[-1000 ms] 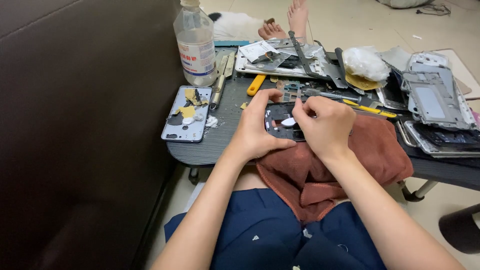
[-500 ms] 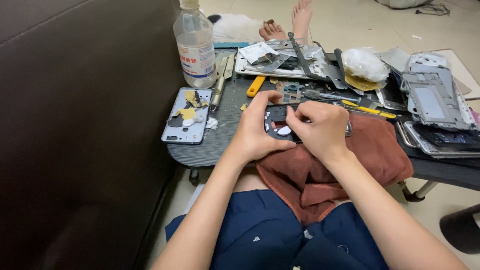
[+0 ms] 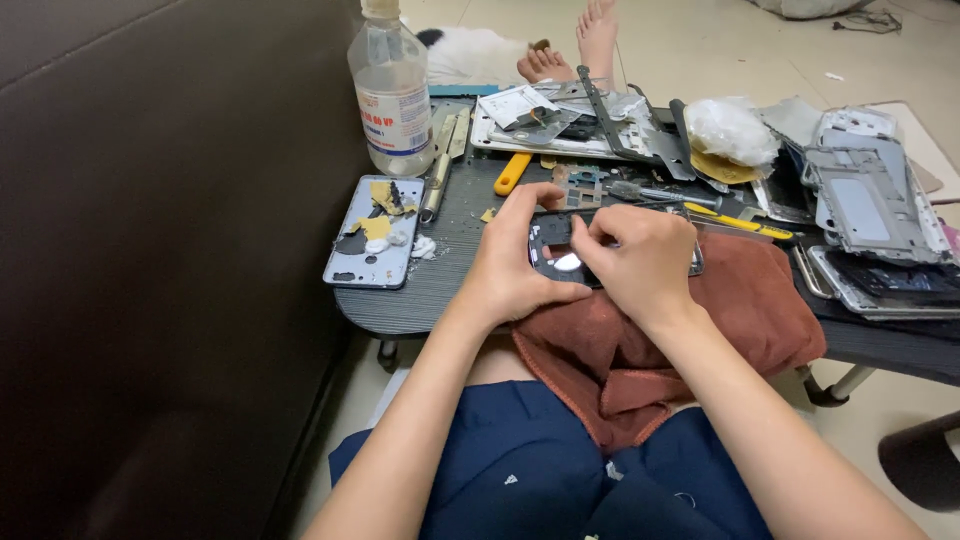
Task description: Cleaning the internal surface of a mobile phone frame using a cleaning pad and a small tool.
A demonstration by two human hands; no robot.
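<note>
Both hands work on an opened phone (image 3: 556,250) lying on the rust-red towel (image 3: 740,300) at the near edge of the counter (image 3: 400,310): the left hand (image 3: 515,265) clasps its left end, the right hand (image 3: 640,262) pinches at something small inside (too small to tell). The phone's back is already off and its insides lie bare, so it is judged midway. Left of the phone lies a detached back cover (image 3: 375,232); beyond it an orange tool (image 3: 512,173), then a clear bottle (image 3: 392,90).

A clear plastic bottle (image 3: 394,92) stands upright at the rear left of the dark table (image 3: 420,300). A phone back panel (image 3: 376,231) lies flat before it. A yellow-handled tool (image 3: 512,173) lies near the bottle.
</note>
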